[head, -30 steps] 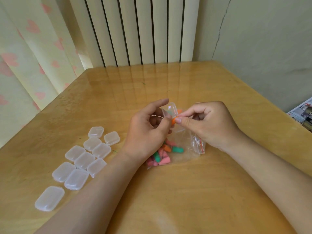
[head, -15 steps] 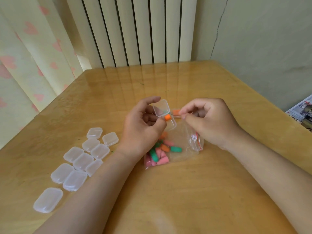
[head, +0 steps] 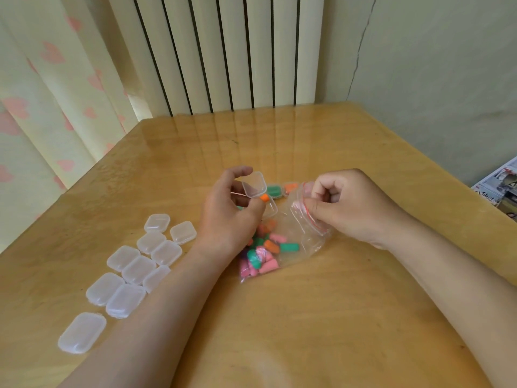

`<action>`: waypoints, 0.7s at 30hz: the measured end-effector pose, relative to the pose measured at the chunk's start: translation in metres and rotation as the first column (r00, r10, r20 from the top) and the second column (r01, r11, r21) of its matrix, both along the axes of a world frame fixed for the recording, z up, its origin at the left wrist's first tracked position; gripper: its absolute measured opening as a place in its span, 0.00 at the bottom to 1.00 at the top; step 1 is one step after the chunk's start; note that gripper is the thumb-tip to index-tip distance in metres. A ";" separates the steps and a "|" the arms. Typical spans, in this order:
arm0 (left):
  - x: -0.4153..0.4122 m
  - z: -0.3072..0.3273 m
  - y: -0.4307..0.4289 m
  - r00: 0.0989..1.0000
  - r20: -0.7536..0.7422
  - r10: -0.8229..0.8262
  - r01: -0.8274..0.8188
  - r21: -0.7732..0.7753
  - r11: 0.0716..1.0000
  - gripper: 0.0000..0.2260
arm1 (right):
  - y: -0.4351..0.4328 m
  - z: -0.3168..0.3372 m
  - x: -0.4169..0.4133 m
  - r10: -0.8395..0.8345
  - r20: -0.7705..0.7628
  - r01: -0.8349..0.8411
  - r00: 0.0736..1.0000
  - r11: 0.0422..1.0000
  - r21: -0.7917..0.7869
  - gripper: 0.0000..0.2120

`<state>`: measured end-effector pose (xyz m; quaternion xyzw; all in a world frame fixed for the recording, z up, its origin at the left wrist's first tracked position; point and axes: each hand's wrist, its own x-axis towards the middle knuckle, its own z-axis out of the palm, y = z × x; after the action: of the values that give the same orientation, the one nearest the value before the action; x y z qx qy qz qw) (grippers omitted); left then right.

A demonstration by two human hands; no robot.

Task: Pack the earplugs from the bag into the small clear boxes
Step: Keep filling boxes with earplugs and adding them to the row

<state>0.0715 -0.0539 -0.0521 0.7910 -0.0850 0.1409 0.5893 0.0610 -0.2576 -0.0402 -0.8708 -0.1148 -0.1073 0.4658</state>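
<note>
A glossy wooden counter (head: 321,317) — behind it a white ribbed radiator (head: 223,51), a heart-patterned curtain (head: 42,93) at left, printed papers (head: 500,189) at far right.

Clear zip bag (head: 302,242) of pink, green, orange foam earplugs (head: 265,256) mid-table; open small clear box (head: 254,184) containing 1 orange plug (head: 264,198); 10 shut boxes (head: 138,269) left.

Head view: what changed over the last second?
The right hand released the orange earplug into the open box, then drew back to pinch the bag at its mouth. The left hand still holds that box; the closed boxes on the table stayed put.
</note>
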 end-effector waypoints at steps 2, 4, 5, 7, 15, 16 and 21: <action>0.000 0.000 -0.001 1.000 -0.007 -0.002 0.002 0.001 1.000 0.18 | 0.004 -0.001 -0.001 0.074 -0.039 -0.076 0.996 0.996 -0.050 0.16; -0.001 -0.001 -0.002 1.000 -0.013 -0.007 0.007 0.004 1.000 0.18 | 0.010 0.001 -0.006 0.132 -0.077 -0.141 0.988 0.983 -0.120 0.21; -0.001 -0.001 -0.003 1.000 -0.014 -0.010 0.010 0.004 1.000 0.18 | 0.012 0.001 -0.008 0.149 -0.112 -0.164 0.983 0.976 -0.143 0.20; -0.001 -0.002 -0.003 1.000 -0.015 -0.011 0.011 0.006 1.000 0.18 | 0.012 -0.002 -0.007 0.159 -0.177 -0.191 0.971 0.964 -0.186 0.13; -0.004 0.003 -0.005 0.997 -0.068 -0.036 0.034 -0.039 0.999 0.18 | 0.020 -0.007 -0.005 0.128 -0.159 -0.154 0.979 0.974 -0.166 0.08; -0.005 0.003 -0.005 0.997 -0.072 -0.043 0.040 -0.045 0.998 0.17 | 0.021 -0.007 -0.005 0.123 -0.151 -0.148 0.981 0.975 -0.168 0.09; -0.005 0.002 -0.005 0.995 -0.064 -0.076 0.074 -0.031 0.997 0.18 | 0.025 -0.010 -0.003 0.101 -0.117 -0.124 0.988 0.970 -0.209 0.08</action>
<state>0.0668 -0.0593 -0.0498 0.7830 -0.0932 0.0941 0.6077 0.0575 -0.2327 -0.0502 -0.9126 -0.1504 -0.0217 0.3795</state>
